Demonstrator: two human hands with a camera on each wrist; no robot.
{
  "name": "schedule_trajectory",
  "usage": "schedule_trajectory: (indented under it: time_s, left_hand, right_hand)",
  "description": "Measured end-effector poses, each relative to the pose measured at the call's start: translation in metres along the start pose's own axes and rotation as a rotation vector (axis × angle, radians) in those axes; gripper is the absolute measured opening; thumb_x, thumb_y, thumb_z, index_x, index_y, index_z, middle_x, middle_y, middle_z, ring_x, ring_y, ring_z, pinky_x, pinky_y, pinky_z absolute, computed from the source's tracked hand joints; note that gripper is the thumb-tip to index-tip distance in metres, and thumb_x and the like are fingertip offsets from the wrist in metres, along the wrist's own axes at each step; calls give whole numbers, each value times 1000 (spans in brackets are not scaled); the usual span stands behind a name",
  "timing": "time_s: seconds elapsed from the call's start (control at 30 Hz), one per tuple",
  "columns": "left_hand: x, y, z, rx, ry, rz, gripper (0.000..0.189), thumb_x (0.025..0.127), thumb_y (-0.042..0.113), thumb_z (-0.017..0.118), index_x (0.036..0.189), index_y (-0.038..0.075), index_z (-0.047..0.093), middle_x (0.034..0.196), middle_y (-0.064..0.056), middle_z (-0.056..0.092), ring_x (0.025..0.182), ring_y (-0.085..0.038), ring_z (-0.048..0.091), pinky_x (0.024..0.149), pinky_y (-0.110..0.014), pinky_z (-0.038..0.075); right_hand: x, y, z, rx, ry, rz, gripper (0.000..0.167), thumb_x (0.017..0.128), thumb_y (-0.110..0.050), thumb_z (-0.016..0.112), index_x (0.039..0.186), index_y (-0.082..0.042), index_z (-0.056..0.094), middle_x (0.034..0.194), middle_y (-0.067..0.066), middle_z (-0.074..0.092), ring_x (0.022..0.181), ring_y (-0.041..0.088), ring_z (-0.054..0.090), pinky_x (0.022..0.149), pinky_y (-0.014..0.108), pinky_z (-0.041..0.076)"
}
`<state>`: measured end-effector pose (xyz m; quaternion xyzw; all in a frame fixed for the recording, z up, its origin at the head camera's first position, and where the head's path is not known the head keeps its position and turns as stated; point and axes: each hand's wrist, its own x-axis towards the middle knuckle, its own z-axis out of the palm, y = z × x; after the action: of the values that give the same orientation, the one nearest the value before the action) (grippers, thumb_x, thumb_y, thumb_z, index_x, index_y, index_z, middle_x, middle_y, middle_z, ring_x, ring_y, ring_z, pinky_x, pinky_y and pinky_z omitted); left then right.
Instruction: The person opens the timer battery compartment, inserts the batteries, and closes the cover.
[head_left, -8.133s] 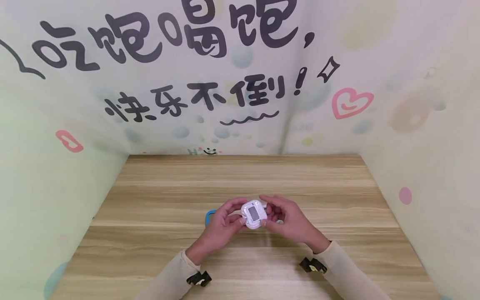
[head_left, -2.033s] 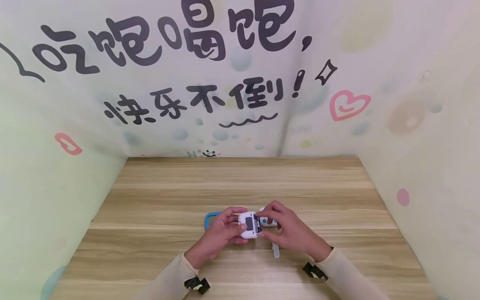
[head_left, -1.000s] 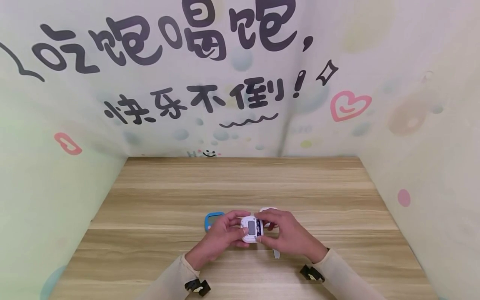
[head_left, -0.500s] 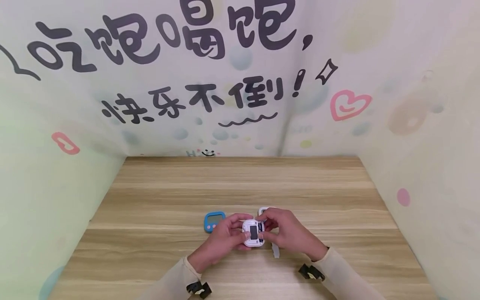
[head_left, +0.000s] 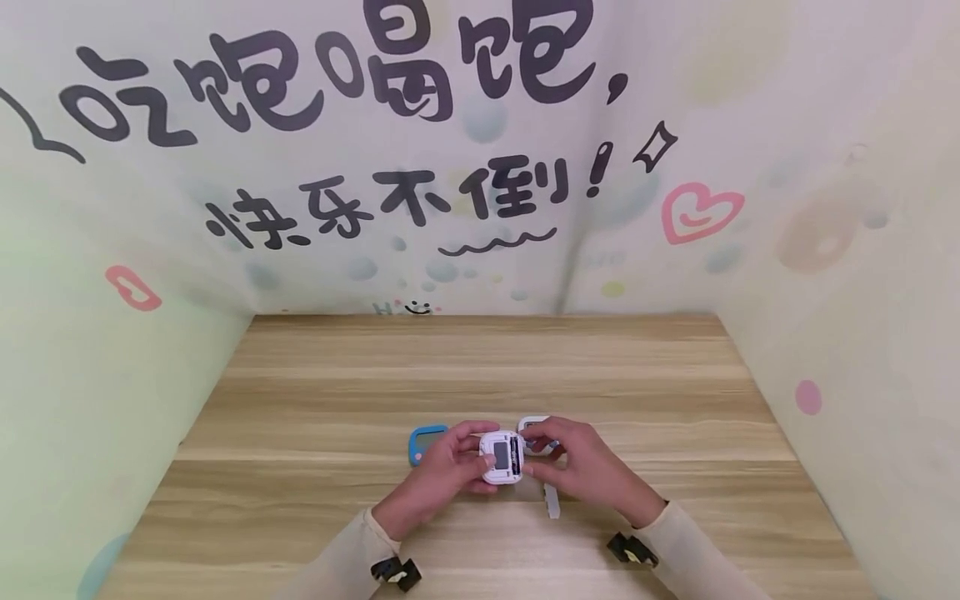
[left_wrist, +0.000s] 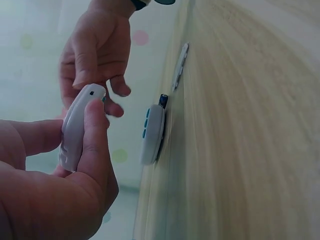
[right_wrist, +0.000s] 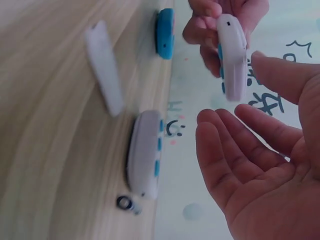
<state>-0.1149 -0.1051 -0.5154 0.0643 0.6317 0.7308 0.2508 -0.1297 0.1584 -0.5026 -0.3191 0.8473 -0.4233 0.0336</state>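
Note:
My left hand [head_left: 442,471] holds a white digital timer [head_left: 501,455] between thumb and fingers, its back turned up. Along the right side of that back, the battery compartment [head_left: 515,457] is uncovered, with a dark battery inside. Blue buttons show on the timer's far face in the right wrist view. My right hand [head_left: 592,462] is just to the right, fingers spread and loosely bent, holding nothing; its thumb tip is close to the timer's edge. A narrow white battery cover [right_wrist: 105,70] lies on the table below the right hand.
A second white timer [right_wrist: 145,155] with blue buttons lies on the wooden table, partly behind the right hand. Beside it is a loose battery [right_wrist: 125,202]. A blue timer [head_left: 415,450] sits left, partly behind the left hand. Printed walls enclose the table.
Earlier the timer's back had its cover on; now the cover lies on the table. Over the last half second, my right thumb and fingers have come off the compartment, moving slightly right.

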Motion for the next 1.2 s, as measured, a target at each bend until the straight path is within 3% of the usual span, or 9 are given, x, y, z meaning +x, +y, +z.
schedule_trajectory:
  time_s: [0.33, 0.5, 0.9, 1.2]
  left_hand:
    - [-3, 0, -10, -25, 31, -10, 54, 100, -1, 66, 151, 1, 48, 133, -23, 63, 101, -26, 75, 85, -42, 69]
    - [-4, 0, -13, -29, 41, -10, 53, 100, 0, 67, 150, 2, 50, 133, -24, 64, 100, -26, 75, 84, -39, 70]
    - [-5, 1, -14, -33, 37, -2, 54, 101, -1, 66, 151, -1, 47, 133, -24, 64, 99, -26, 76, 82, -36, 70]
    - [-7, 2, -12, -36, 24, -6, 53, 101, -1, 65, 151, -2, 47, 133, -24, 65, 99, -27, 76, 83, -37, 70]
  right_hand:
    - [-20, 20, -3, -30, -9, 74, 46, 89, -23, 87, 128, -6, 70, 111, 6, 73, 93, 21, 69, 77, 28, 65]
    - [-30, 24, -1, -67, -75, 157, 50, 86, -27, 90, 128, -10, 70, 109, -1, 70, 94, 14, 65, 80, 27, 63]
    - [-36, 24, 2, -181, -233, 235, 57, 76, -38, 96, 123, -15, 72, 103, -8, 58, 89, 8, 54, 73, 20, 51]
    - [-32, 21, 7, -254, -253, 258, 48, 76, -35, 96, 113, -19, 69, 106, -11, 58, 95, 8, 53, 87, 30, 56]
